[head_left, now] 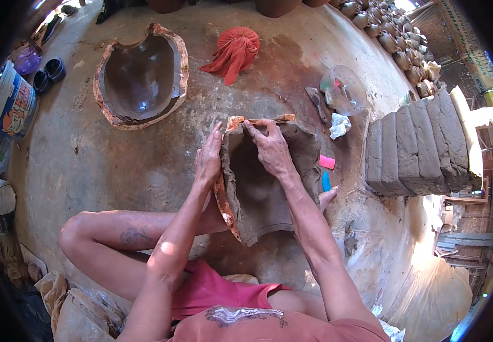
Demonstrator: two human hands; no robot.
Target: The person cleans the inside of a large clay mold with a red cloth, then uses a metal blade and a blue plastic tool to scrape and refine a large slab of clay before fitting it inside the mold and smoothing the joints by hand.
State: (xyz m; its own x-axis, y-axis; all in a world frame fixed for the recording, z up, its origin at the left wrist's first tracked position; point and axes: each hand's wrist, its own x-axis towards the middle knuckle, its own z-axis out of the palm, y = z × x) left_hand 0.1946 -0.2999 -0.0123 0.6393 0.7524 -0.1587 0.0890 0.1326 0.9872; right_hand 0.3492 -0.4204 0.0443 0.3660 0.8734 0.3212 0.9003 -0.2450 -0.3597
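A mould (227, 206) with an orange, broken-looking rim stands before my crossed legs, lined with grey-brown wet clay (258, 199) with ragged upper edges. My left hand (209, 154) lies along the outside of its upper left side, fingers stretched out. My right hand (272, 148) reaches over the hollow, thumb and bent fingers on the clay at the far left corner. Beside the mould's right side lie a pink block (327, 162) and a blue curved tool (325, 181).
A clay-lined mould (138, 80), red cloth bundle (235, 48), plastic tub (346, 91), dark tool (317, 102) and white rag (340, 125) lie beyond. Stacked clay slabs (412, 145) stand right, piled pots (389, 40) behind; a bucket (9, 102) and dark cups (55, 69) sit left.
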